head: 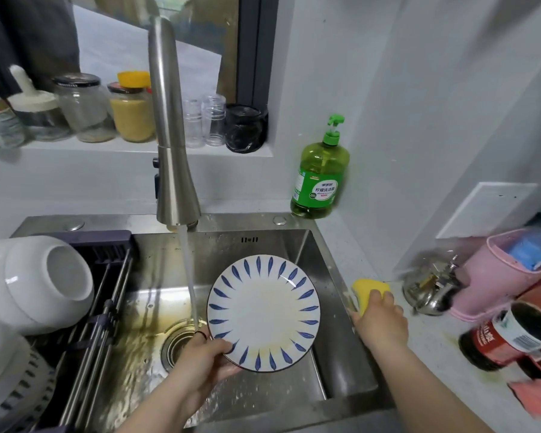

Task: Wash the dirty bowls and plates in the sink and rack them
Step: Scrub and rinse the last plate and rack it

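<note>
Plate (264,312), head view: white with blue leaf marks, it is tilting face-up above the sink (325,276), just right of the running water stream (189,276). The left grip (200,357) is clamping its lower-left rim, thumb on the face, so the plate is extending up and right from that grip. The right grip (380,320) is curling round a yellow sponge (370,290) at the sink's right edge.
</note>
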`<state>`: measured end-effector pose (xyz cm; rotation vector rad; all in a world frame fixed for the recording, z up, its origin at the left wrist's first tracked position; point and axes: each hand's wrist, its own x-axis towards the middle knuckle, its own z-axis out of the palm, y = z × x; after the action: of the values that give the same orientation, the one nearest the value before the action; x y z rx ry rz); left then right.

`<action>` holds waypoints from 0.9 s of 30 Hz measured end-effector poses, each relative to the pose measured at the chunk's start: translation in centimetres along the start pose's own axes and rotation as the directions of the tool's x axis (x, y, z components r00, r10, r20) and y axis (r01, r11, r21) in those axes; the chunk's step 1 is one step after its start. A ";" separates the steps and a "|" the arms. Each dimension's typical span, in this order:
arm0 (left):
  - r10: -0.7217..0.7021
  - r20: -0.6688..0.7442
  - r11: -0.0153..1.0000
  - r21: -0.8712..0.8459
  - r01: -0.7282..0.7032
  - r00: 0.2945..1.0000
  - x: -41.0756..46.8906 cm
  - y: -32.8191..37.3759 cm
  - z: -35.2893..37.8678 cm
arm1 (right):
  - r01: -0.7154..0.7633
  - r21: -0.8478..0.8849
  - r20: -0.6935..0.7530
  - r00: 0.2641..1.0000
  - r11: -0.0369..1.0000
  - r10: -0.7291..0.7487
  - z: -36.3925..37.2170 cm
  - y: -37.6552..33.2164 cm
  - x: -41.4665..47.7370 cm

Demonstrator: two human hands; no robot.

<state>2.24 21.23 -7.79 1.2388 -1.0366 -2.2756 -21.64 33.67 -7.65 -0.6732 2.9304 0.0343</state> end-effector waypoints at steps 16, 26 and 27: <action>-0.052 0.041 0.998 -0.037 0.054 0.998 0.6 -0.7 1.1 | -0.303 0.875 0.461 0.758 0.377 -0.462 -3.8 -10.0 -5.0; 0.011 0.077 1.000 -0.007 -0.011 0.997 -0.1 -0.2 1.0 | 0.682 0.294 -0.015 0.704 0.670 -0.710 -0.9 -11.3 -6.7; 0.017 0.078 1.000 0.001 -0.017 0.997 -0.1 -0.1 1.0 | 0.703 0.300 0.012 0.673 0.645 -0.740 -0.6 -11.5 -7.0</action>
<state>1.44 21.80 -7.43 1.1455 -1.0729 -2.3277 -10.45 26.33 -6.04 -1.6565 2.2486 -0.3830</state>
